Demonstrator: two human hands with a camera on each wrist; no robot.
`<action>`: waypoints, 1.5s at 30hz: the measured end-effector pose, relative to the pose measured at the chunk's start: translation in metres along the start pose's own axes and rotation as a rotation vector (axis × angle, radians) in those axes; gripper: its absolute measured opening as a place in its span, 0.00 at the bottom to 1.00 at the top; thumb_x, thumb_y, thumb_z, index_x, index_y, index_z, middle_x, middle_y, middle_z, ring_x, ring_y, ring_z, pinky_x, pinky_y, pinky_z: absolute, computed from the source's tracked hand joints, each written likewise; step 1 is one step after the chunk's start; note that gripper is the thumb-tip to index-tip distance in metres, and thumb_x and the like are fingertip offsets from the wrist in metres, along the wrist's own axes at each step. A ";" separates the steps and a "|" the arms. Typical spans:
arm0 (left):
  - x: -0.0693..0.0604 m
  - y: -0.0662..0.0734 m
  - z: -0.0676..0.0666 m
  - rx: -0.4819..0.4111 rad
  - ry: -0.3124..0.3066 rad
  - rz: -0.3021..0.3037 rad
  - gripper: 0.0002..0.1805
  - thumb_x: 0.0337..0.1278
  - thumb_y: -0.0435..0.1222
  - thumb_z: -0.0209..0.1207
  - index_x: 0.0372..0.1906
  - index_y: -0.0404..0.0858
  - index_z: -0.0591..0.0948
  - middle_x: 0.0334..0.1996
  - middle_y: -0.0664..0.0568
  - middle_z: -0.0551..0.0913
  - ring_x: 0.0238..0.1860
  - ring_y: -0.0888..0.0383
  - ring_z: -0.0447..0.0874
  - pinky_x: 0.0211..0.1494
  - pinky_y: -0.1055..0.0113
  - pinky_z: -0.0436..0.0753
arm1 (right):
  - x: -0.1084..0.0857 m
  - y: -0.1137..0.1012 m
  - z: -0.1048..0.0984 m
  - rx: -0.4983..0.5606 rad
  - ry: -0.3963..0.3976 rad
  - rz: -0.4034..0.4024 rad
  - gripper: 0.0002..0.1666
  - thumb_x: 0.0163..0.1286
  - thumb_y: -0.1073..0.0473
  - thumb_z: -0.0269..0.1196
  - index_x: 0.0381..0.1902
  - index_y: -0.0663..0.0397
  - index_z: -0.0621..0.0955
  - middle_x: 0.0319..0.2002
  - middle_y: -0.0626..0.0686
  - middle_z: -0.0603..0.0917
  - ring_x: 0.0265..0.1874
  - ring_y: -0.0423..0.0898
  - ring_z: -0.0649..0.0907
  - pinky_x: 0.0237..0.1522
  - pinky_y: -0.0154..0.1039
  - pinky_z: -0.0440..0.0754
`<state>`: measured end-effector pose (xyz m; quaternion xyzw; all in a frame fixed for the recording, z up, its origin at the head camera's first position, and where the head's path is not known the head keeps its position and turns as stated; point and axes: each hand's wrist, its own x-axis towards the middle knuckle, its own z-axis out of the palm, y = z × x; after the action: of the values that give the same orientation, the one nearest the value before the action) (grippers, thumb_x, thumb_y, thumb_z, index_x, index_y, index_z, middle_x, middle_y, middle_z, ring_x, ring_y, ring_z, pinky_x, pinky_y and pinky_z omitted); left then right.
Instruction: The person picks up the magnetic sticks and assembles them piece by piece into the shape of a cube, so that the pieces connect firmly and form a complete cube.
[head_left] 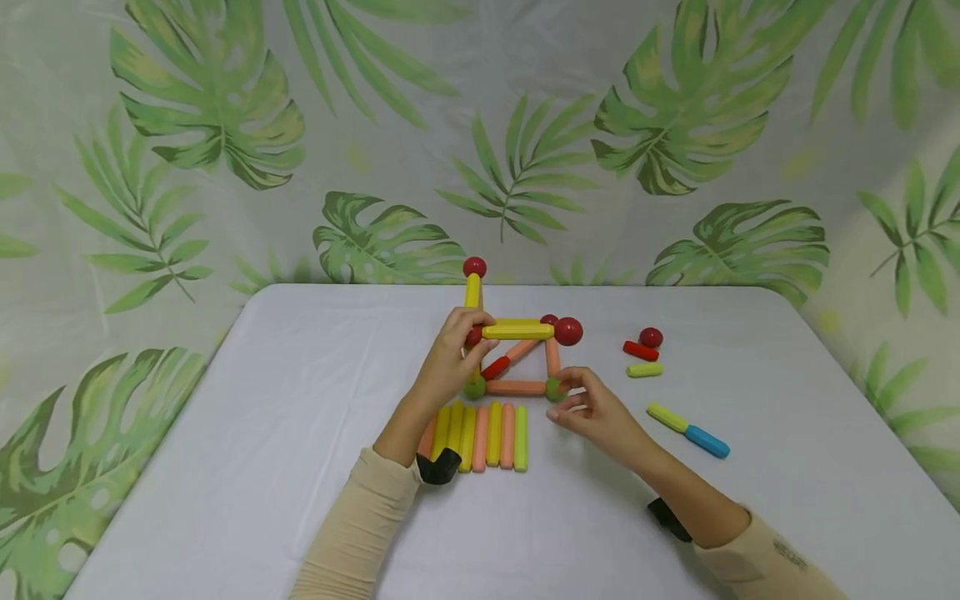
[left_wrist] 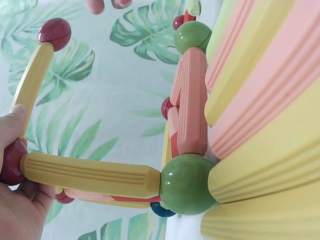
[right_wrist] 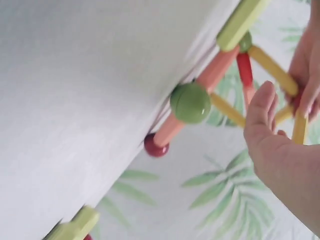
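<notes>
A frame of magnetic sticks and balls stands on the table. My left hand (head_left: 448, 358) grips the red ball (left_wrist: 12, 161) at its upper left corner, where an upright yellow stick (left_wrist: 92, 174) meets a level yellow stick (head_left: 517, 331). Another red ball (head_left: 568, 332) caps the level stick's right end. Below, a salmon stick (head_left: 516, 387) joins two green balls (left_wrist: 187, 184). With fingers loosely bent, my right hand (head_left: 600, 412) is beside the right green ball (right_wrist: 190, 103); it holds nothing visible. Whether a fingertip touches that ball, I cannot tell.
Several yellow, salmon and lime sticks (head_left: 493, 435) lie in a row in front of the frame. To the right are a loose red ball (head_left: 651, 337), a short red stick (head_left: 641, 351), a short lime stick (head_left: 645, 370) and a lime-and-blue pair of sticks (head_left: 688, 431).
</notes>
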<state>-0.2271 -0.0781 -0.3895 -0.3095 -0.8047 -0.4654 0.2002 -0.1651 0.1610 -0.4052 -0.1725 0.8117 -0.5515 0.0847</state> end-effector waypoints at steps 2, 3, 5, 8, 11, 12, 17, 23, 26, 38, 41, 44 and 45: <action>0.000 -0.001 -0.001 -0.002 0.000 -0.002 0.14 0.55 0.32 0.57 0.47 0.37 0.72 0.45 0.48 0.69 0.37 0.59 0.67 0.38 0.70 0.71 | 0.002 0.002 0.009 -0.041 -0.048 -0.005 0.34 0.58 0.55 0.64 0.58 0.57 0.63 0.47 0.62 0.69 0.38 0.50 0.77 0.38 0.35 0.78; 0.000 -0.001 -0.001 -0.003 -0.002 -0.002 0.14 0.55 0.32 0.57 0.47 0.37 0.72 0.45 0.48 0.69 0.37 0.59 0.67 0.37 0.70 0.71 | 0.004 0.003 0.013 -0.070 -0.070 -0.006 0.35 0.58 0.54 0.65 0.59 0.57 0.62 0.46 0.61 0.70 0.37 0.49 0.77 0.36 0.35 0.78; -0.001 -0.001 -0.001 -0.003 -0.008 -0.004 0.14 0.55 0.32 0.57 0.47 0.37 0.72 0.46 0.48 0.69 0.37 0.58 0.67 0.37 0.70 0.71 | 0.006 0.006 0.021 -0.117 -0.111 -0.005 0.38 0.57 0.53 0.66 0.60 0.57 0.61 0.43 0.60 0.71 0.34 0.47 0.77 0.33 0.34 0.78; -0.001 -0.001 -0.001 -0.006 -0.014 -0.008 0.14 0.55 0.32 0.58 0.47 0.37 0.72 0.46 0.48 0.69 0.37 0.58 0.67 0.37 0.70 0.71 | 0.009 0.011 0.029 -0.161 -0.160 0.017 0.41 0.55 0.53 0.67 0.62 0.57 0.60 0.39 0.57 0.71 0.28 0.46 0.76 0.26 0.34 0.78; -0.002 -0.001 -0.001 -0.007 -0.005 -0.013 0.14 0.54 0.31 0.58 0.47 0.37 0.72 0.46 0.48 0.69 0.38 0.58 0.68 0.39 0.70 0.72 | 0.012 0.014 0.033 -0.211 -0.200 0.037 0.42 0.55 0.53 0.67 0.63 0.57 0.59 0.34 0.55 0.71 0.24 0.45 0.73 0.23 0.33 0.75; -0.002 -0.001 0.000 -0.007 -0.002 -0.013 0.14 0.54 0.31 0.58 0.47 0.37 0.72 0.45 0.48 0.69 0.38 0.58 0.68 0.39 0.69 0.72 | 0.013 0.014 0.034 -0.233 -0.214 0.042 0.43 0.55 0.53 0.67 0.63 0.58 0.59 0.32 0.55 0.71 0.23 0.44 0.72 0.22 0.32 0.73; -0.003 -0.002 0.001 -0.003 -0.001 -0.014 0.14 0.55 0.31 0.58 0.46 0.37 0.72 0.45 0.48 0.69 0.38 0.59 0.67 0.40 0.69 0.72 | 0.015 0.016 0.036 -0.288 -0.260 0.077 0.44 0.52 0.50 0.69 0.61 0.61 0.62 0.27 0.53 0.71 0.20 0.43 0.69 0.19 0.31 0.67; -0.003 -0.003 0.001 0.002 0.000 -0.008 0.14 0.54 0.31 0.58 0.46 0.36 0.72 0.45 0.48 0.70 0.39 0.59 0.68 0.41 0.70 0.72 | 0.011 0.012 0.034 -0.158 -0.298 0.113 0.38 0.53 0.59 0.68 0.55 0.53 0.59 0.25 0.55 0.72 0.16 0.44 0.71 0.19 0.34 0.71; -0.002 -0.003 0.000 0.002 0.004 -0.009 0.14 0.54 0.29 0.58 0.46 0.36 0.72 0.45 0.48 0.70 0.39 0.59 0.68 0.40 0.69 0.72 | 0.010 0.009 0.033 -0.120 -0.284 0.079 0.33 0.57 0.63 0.64 0.55 0.51 0.58 0.23 0.54 0.73 0.16 0.47 0.74 0.21 0.35 0.75; -0.001 -0.002 0.000 -0.003 -0.006 -0.023 0.15 0.53 0.30 0.59 0.47 0.36 0.72 0.45 0.48 0.69 0.40 0.59 0.68 0.42 0.70 0.72 | 0.015 -0.016 0.002 -0.080 0.110 -0.020 0.26 0.64 0.63 0.58 0.55 0.62 0.60 0.32 0.58 0.79 0.31 0.52 0.78 0.31 0.41 0.80; 0.000 -0.002 0.000 -0.007 -0.006 -0.019 0.14 0.54 0.30 0.58 0.47 0.36 0.72 0.45 0.48 0.69 0.40 0.59 0.68 0.42 0.70 0.72 | 0.023 -0.004 -0.005 -0.115 0.184 -0.053 0.23 0.63 0.60 0.60 0.53 0.61 0.66 0.39 0.56 0.79 0.38 0.49 0.78 0.37 0.39 0.79; 0.000 -0.002 0.000 -0.013 -0.006 -0.009 0.14 0.55 0.31 0.58 0.47 0.36 0.72 0.45 0.48 0.69 0.40 0.59 0.68 0.42 0.70 0.72 | 0.030 0.002 -0.011 -0.117 0.237 -0.078 0.21 0.62 0.60 0.60 0.51 0.59 0.69 0.43 0.56 0.77 0.43 0.50 0.77 0.43 0.44 0.77; 0.000 -0.002 0.001 -0.016 -0.007 -0.008 0.14 0.55 0.32 0.58 0.47 0.36 0.72 0.46 0.48 0.69 0.40 0.59 0.68 0.42 0.70 0.72 | 0.031 0.002 -0.013 -0.108 0.249 -0.088 0.21 0.62 0.61 0.60 0.51 0.59 0.69 0.44 0.56 0.76 0.44 0.50 0.76 0.45 0.45 0.76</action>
<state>-0.2287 -0.0782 -0.3906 -0.3094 -0.8030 -0.4713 0.1932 -0.1985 0.1609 -0.4005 -0.1426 0.8361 -0.5274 -0.0503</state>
